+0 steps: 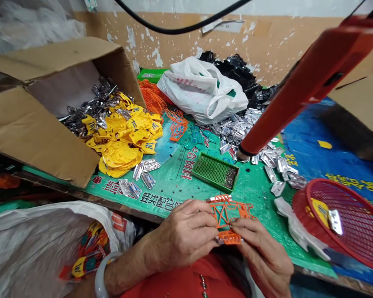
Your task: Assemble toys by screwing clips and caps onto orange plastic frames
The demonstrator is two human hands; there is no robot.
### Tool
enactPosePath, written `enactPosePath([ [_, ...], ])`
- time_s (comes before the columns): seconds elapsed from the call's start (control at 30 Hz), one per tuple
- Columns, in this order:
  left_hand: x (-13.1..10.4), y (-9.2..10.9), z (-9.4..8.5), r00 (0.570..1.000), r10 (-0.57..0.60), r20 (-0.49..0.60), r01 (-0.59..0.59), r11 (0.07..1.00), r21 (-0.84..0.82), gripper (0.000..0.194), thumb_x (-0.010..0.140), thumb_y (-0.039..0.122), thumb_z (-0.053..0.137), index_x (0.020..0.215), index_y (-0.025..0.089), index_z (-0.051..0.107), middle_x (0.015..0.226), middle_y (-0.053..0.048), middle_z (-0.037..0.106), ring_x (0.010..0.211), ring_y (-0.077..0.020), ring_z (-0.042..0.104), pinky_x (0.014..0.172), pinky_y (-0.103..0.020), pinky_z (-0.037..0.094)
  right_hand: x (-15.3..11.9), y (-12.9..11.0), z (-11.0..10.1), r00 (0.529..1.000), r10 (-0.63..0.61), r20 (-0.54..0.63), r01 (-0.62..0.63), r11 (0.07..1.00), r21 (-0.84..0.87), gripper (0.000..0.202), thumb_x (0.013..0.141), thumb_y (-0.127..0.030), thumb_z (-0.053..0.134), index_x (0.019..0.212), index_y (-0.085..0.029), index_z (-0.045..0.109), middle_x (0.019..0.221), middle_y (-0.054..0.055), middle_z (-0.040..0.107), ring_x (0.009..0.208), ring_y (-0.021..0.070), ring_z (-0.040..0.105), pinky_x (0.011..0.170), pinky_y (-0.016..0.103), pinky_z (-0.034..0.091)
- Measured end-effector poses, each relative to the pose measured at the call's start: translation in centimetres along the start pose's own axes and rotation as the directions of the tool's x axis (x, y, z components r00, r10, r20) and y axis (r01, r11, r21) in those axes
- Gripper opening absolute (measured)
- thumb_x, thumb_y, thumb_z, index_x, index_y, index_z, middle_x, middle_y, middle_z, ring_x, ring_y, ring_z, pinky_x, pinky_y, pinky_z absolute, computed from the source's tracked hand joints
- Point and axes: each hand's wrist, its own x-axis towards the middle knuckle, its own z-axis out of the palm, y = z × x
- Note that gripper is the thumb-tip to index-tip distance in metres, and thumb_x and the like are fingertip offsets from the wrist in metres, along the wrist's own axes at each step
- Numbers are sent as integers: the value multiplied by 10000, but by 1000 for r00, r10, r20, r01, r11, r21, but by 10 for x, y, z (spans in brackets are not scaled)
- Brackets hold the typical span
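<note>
An orange plastic lattice frame (224, 214) is held between my two hands at the table's front edge. My left hand (188, 229) has its fingers closed on the frame's left side. On the lower right side, my right hand (262, 246) pinches it with thumb and fingers. A shiny silver edge shows at the frame's top, and its lower orange strip tilts toward me. The fingertips hide part of it. Just beyond the frame sits a green perforated tray (209, 169), with tiny dark metal pieces (231, 177) gathered at its right end.
Yellow plastic parts (121, 151) spill from a cardboard box (46, 136) at left. Silver pieces (242, 126) lie behind a slanted red post (298, 87). A red basket (311, 186) stands right; a white plastic bag (202, 89) lies at the back. An open sack (34, 244) hangs front left.
</note>
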Motion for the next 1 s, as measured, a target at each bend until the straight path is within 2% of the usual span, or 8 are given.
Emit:
enactPosePath([
  [0.13,-1,2,0,1000,12,-29,-12,1000,16,57,835,132,616,835,147,670,837,-18,746,915,-159,628,856,-351,478,1,-2,2,1000,-4,-6,4,1000,3,148,865,-194,604,979,-203,698,886,50,709,818,132,701,731,191,569],
  [0.27,-2,4,1,997,10,-73,-9,1000,11,84,827,100,602,838,154,666,832,-5,750,911,-148,639,980,-397,388,3,-5,2,1000,-25,2,25,999,-42,135,869,-208,602,962,-195,699,869,55,724,804,136,712,707,181,573],
  [0.43,-4,8,-1,990,-140,11,138,987,79,110,826,125,581,792,186,667,797,5,727,1052,-220,577,1064,-518,250,8,-7,1,998,-59,19,61,992,-107,133,877,-226,588,929,-194,706,814,64,744,749,157,729,671,201,590],
  [0.57,-4,11,-3,978,-200,64,189,971,147,112,840,145,567,773,171,653,790,-4,696,1059,-229,548,1085,-561,193,10,-7,-2,993,-102,59,110,982,-155,160,860,-190,595,957,-207,721,840,79,758,747,182,737,650,227,603],
  [0.83,-4,12,-6,982,-173,74,159,973,166,134,868,122,527,883,178,648,747,-1,669,939,-200,545,1042,-504,237,11,-11,-3,988,-137,70,148,971,-189,195,841,-151,604,987,-208,720,860,75,762,756,185,738,655,228,601],
  [0.93,-4,11,-6,990,-131,53,124,986,116,136,858,92,530,864,168,643,731,-1,667,895,-187,552,1013,-476,264,13,-11,-1,988,-141,66,150,975,-164,160,857,-167,595,970,-190,704,849,76,756,751,169,733,645,208,585],
  [1.0,-3,11,-8,990,-132,43,129,990,63,142,857,76,520,847,160,634,718,-6,660,854,-176,562,984,-450,298,17,-11,2,988,-112,107,124,987,-105,131,878,-187,575,941,-175,690,823,71,744,735,150,722,643,193,572],
])
